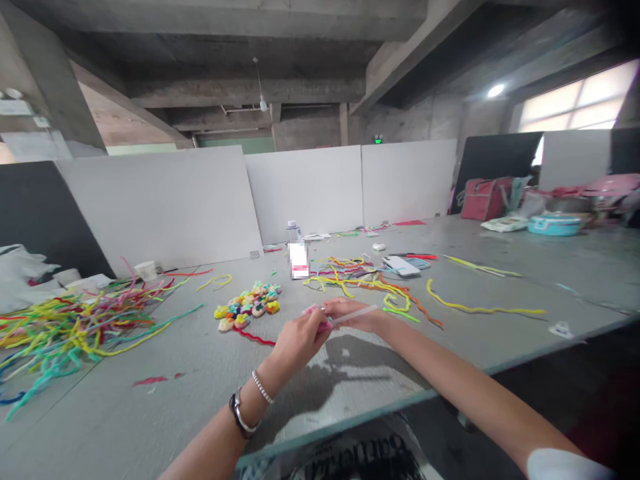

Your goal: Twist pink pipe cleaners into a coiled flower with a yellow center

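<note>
Just above the table, my two hands meet around a small pink fuzzy piece, which looks like bent pipe cleaner. My left hand is closed, its thumb and fingers pinching the piece. From the other side, the fingers of my right hand close on the same piece and partly hide it. A thin translucent whitish stick crosses in front of my right hand; which hand grips it I cannot tell. To the left of my hands lies a cluster of small colourful pipe-cleaner flowers, with a red pipe cleaner near my left wrist.
A heap of loose pipe cleaners covers the table's left side. More yellow and orange strands lie beyond my hands, near a bottle and a phone-like slab. White panels stand behind. The table's edge runs close to me.
</note>
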